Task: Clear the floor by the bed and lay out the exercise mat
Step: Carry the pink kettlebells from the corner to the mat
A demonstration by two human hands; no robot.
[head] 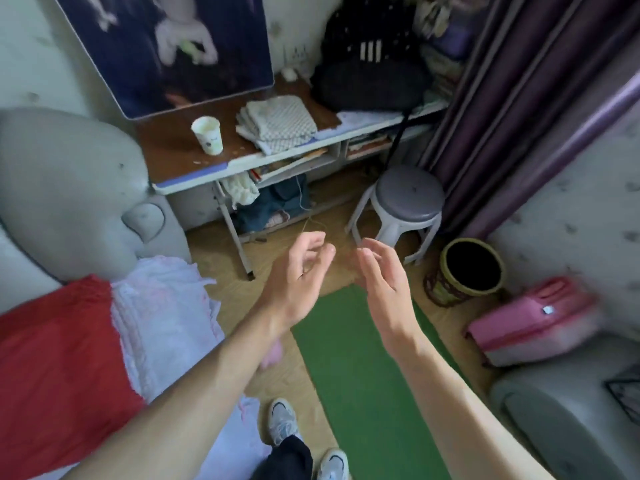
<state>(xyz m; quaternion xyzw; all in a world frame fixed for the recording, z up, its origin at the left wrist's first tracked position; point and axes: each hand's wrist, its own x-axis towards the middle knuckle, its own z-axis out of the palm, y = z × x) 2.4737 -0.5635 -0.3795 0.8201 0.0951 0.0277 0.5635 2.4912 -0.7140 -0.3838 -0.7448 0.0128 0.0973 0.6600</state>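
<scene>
I reckon the job is nearly done: the green mat point(363, 358) lies unrolled on the floor beside the bed point(69, 341), while my left hand point(298, 268) and right hand point(381, 282) hover loose-fingered above it, holding nothing.

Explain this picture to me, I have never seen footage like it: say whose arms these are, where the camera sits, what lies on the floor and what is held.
There is no machine here. A person wears one wide camera on the head, looking forward and down, so the arms are their own. The left hand and right hand are held out in front with fingers relaxed, and each grip is empty. Below them a green mat lies flat on the floor, beside the bed with its red blanket. The person's shoes stand by the mat. Beyond are a grey stool, a dark bin and a desk carrying a paper cup and folded cloths.
</scene>
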